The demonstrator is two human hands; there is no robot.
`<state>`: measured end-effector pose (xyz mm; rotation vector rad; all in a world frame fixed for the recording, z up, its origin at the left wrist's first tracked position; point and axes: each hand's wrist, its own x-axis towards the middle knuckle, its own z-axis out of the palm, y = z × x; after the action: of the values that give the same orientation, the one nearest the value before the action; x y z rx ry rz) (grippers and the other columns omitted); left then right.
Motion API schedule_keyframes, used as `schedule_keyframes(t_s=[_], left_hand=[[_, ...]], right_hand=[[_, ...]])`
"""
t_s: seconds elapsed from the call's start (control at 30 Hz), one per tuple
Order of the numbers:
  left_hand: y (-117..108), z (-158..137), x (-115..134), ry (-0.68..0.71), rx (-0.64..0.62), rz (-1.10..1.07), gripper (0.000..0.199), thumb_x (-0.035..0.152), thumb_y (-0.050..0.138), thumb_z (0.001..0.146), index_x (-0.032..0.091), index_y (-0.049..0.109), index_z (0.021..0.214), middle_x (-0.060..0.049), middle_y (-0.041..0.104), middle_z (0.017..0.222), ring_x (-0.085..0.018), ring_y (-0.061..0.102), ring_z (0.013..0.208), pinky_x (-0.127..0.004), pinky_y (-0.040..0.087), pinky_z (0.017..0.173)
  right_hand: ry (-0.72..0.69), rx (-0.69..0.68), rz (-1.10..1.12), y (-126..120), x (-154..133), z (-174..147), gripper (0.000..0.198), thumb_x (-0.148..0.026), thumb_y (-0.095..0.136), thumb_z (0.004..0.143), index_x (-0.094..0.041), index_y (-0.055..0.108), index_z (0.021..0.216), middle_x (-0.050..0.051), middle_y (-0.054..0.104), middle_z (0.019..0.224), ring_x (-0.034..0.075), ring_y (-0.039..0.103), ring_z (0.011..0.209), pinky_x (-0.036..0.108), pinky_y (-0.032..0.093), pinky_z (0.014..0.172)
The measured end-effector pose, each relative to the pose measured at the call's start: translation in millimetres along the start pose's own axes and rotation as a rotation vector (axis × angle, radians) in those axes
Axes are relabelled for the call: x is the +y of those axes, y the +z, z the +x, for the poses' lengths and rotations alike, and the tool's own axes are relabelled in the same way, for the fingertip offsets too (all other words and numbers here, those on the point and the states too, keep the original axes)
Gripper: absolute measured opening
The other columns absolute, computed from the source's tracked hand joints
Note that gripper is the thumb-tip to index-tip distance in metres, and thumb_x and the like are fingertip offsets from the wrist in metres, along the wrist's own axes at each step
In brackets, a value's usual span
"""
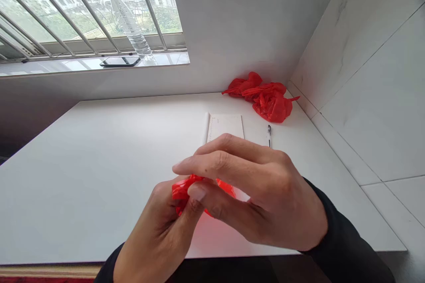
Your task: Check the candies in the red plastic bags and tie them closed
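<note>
A crumpled red plastic bag (181,190) is bunched between my two hands above the front of the white table (99,177). My left hand (166,225) is closed round it from below, with its thumb pressed up against the plastic. From the right, my right hand (252,185) pinches the bag between thumb and fingers, its long fingers reaching over the left hand. Part of the bag shows beneath the right palm; the rest is hidden by the fingers.
Behind my hands lie an open notebook (227,124) and a pen (269,135). More crumpled red plastic bags (268,99) sit in the back right corner by the tiled wall (375,79). A water bottle (129,22) and a phone (120,61) rest on the windowsill.
</note>
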<state>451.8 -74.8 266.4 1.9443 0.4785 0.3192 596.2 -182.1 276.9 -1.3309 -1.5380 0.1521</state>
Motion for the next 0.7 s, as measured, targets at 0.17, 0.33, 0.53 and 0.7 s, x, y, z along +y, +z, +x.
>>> schedule_keyframes(t_s=[0.17, 0.33, 0.53, 0.7], left_hand=[[-5.1, -2.3, -7.4, -0.063, -0.073, -0.032, 0.037, 0.040, 0.044, 0.101, 0.021, 0.057, 0.073, 0.000, 0.059, 0.070, -0.013, 0.054, 0.063, -0.025, 0.050, 0.060], [-4.2, -1.6, -6.8, -0.088, -0.094, -0.041, 0.037, 0.041, 0.043, 0.102, 0.021, 0.053, 0.072, 0.001, 0.050, 0.068, -0.012, 0.046, 0.061, -0.023, 0.046, 0.058], [-11.3, -8.0, -0.9, -0.280, 0.016, -0.239, 0.032, 0.054, 0.052, 0.095, 0.026, 0.064, 0.086, -0.001, 0.058, 0.070, -0.016, 0.054, 0.067, -0.026, 0.051, 0.063], [-21.0, -5.1, -14.6, -0.290, 0.112, -0.450, 0.027, 0.053, 0.060, 0.091, 0.029, 0.070, 0.099, -0.003, 0.066, 0.083, -0.018, 0.063, 0.077, -0.030, 0.059, 0.072]], right_hand=[[0.052, -0.097, 0.013, -0.5, 14.8, 3.5, 0.022, -0.014, 0.056, 0.097, -0.015, 0.066, 0.117, 0.010, 0.066, 0.114, 0.017, 0.064, 0.103, 0.030, 0.058, 0.088], [0.083, -0.136, 0.094, -0.3, 19.8, 6.2, 0.007, -0.016, 0.061, 0.096, -0.014, 0.068, 0.098, 0.003, 0.066, 0.094, 0.012, 0.062, 0.084, 0.025, 0.053, 0.078], [0.161, -0.049, 0.099, -3.0, 20.6, 7.2, 0.005, -0.019, 0.065, 0.095, -0.015, 0.068, 0.092, -0.001, 0.067, 0.088, 0.009, 0.060, 0.079, 0.021, 0.049, 0.073], [0.174, -0.083, 0.136, -4.0, 22.6, 7.3, 0.004, -0.020, 0.068, 0.093, -0.016, 0.069, 0.091, -0.002, 0.067, 0.085, 0.009, 0.060, 0.078, 0.021, 0.049, 0.071]])
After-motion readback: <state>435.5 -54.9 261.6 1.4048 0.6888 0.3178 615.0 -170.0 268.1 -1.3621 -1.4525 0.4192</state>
